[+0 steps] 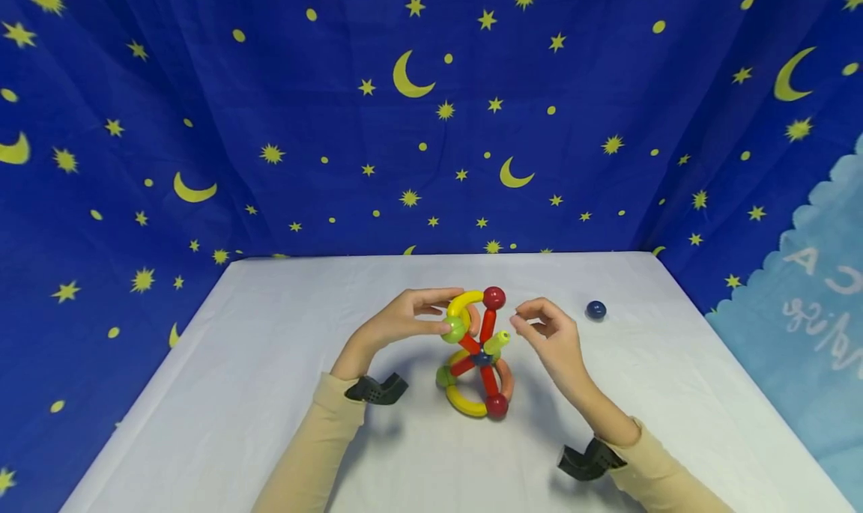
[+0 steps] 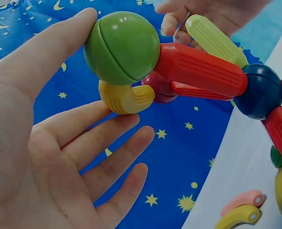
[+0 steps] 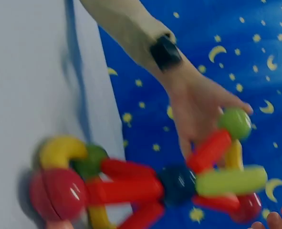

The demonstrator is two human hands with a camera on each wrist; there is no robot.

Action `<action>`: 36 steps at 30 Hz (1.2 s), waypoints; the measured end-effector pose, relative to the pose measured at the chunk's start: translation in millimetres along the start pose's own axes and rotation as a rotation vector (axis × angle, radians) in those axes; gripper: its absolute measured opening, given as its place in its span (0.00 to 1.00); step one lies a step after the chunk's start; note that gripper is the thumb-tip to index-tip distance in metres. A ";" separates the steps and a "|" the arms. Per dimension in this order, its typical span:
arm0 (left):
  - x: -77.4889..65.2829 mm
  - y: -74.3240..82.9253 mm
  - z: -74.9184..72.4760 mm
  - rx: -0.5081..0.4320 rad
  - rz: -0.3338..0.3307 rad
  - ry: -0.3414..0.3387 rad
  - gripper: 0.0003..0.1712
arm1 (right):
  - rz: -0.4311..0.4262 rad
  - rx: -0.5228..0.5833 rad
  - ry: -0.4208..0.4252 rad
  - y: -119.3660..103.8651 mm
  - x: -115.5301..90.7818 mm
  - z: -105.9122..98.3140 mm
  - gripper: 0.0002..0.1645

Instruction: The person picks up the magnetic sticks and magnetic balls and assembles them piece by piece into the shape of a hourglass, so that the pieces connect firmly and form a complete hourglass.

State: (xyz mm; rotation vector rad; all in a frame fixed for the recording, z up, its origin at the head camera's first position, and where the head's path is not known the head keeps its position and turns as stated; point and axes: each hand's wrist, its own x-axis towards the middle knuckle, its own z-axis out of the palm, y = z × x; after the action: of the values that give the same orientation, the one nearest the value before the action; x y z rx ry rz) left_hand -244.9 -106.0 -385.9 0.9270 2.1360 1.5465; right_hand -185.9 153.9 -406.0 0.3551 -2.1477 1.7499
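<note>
A magnetic ball-and-rod structure (image 1: 488,382) stands on the white table, with red rods spreading from a dark blue centre ball (image 2: 262,90). Its upper part has a green ball (image 2: 124,47), a yellow curved rod (image 2: 126,98) and a red ball (image 1: 494,298). My left hand (image 1: 401,322) pinches this corner, thumb on the green ball and fingertips against the yellow curved rod. A light green rod (image 3: 231,181) juts from the centre ball, its outer end bare. My right hand (image 1: 549,337) hovers just right of it, fingers loosely bent, thumb and fingertips apart, holding nothing visible.
A loose dark blue ball (image 1: 596,310) lies on the table (image 1: 270,348) toward the back right. In the left wrist view a pink curved rod (image 2: 241,202) and a yellow one (image 2: 237,217) lie side by side. A starry blue cloth (image 1: 431,138) hangs behind.
</note>
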 end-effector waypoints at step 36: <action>-0.8 3.7 1.0 0.017 -0.008 0.009 0.36 | 0.266 -0.425 0.226 104.8 52.3 -100.1 0.22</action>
State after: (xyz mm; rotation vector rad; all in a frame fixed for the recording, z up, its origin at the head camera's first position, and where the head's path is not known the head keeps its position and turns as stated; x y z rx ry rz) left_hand -242.5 -105.1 -382.9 0.9173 2.1598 1.5337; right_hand -264.8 274.8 -459.6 -0.2354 -2.3956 1.3206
